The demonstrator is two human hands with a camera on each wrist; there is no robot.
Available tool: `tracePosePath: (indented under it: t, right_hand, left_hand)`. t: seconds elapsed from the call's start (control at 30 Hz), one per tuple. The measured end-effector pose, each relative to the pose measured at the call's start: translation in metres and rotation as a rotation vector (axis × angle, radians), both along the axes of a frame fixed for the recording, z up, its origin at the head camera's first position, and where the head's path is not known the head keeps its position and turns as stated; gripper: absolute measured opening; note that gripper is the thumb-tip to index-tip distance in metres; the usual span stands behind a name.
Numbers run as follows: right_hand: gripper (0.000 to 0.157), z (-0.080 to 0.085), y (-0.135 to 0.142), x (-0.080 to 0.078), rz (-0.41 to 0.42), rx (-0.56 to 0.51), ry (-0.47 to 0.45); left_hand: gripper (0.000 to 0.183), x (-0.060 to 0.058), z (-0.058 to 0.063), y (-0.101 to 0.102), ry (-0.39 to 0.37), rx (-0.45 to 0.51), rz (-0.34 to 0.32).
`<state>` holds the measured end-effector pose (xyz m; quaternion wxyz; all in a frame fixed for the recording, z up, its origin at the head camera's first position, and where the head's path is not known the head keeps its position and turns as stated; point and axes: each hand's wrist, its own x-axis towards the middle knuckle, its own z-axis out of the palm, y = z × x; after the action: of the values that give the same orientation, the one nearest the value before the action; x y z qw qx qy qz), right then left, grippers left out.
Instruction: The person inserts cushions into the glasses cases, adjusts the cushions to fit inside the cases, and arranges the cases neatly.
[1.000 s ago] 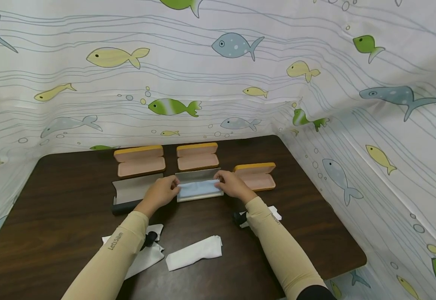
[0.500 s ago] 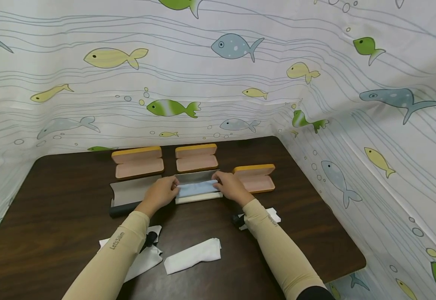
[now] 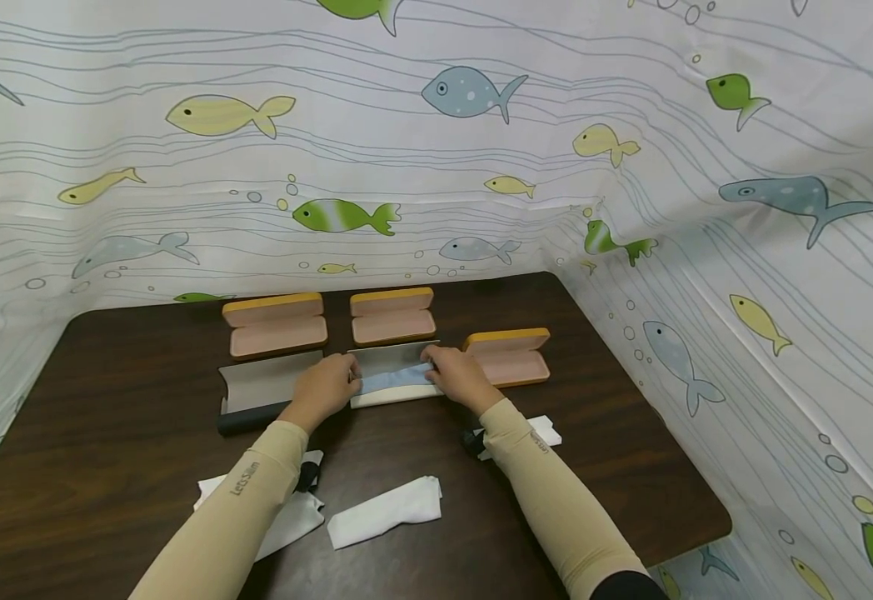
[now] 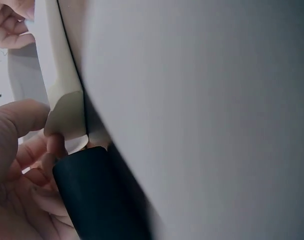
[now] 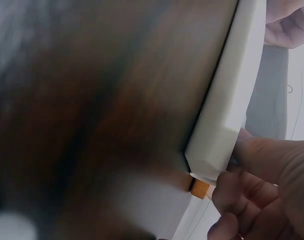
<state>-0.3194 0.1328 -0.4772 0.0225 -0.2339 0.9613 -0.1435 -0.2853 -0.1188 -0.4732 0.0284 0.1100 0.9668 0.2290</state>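
Observation:
An open cream glasses case [image 3: 399, 395] with a grey-lined lid [image 3: 391, 357] stands between my hands. A folded light blue cloth [image 3: 395, 377] lies along its inside. My left hand [image 3: 324, 386] is at the left end; in the left wrist view its thumb [image 4: 24, 117] reaches over the rim, with fingers curled outside the end wall. My right hand [image 3: 461, 377] grips the other end the same way, thumb [image 5: 264, 155] inside the rim and fingers [image 5: 227, 192] outside. The cloth's ends are hidden behind the hands.
Left of it stands an open dark case [image 3: 256, 414] with grey lining. Orange cases with pink lining stand open behind [image 3: 279, 336], [image 3: 393, 327] and at right [image 3: 515, 367]. White folded cloths [image 3: 386, 512] lie on the brown table [image 3: 107, 467], partly under the sleeves.
The blue cloth has sunk lower into the cream case, and more of the front rim shows. Both hands have shifted slightly at the case's ends. The other cases have stayed put.

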Motion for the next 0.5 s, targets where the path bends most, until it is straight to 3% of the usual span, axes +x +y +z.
tracePosePath:
  t: [0.23,0.5]
  right_hand:
    - [0.030,0.0006,-0.0020,0.0025,-0.005,0.039,0.027]
    - [0.021,0.0011,-0.0005,0.0042,0.022,0.121,0.053]
  left_hand:
    - [0.006,0.0018,-0.0022,0.0007,0.062,-0.046,-0.011]
    - [0.012,0.0033,0.0014,0.0009,0.095,-0.128,-0.059]
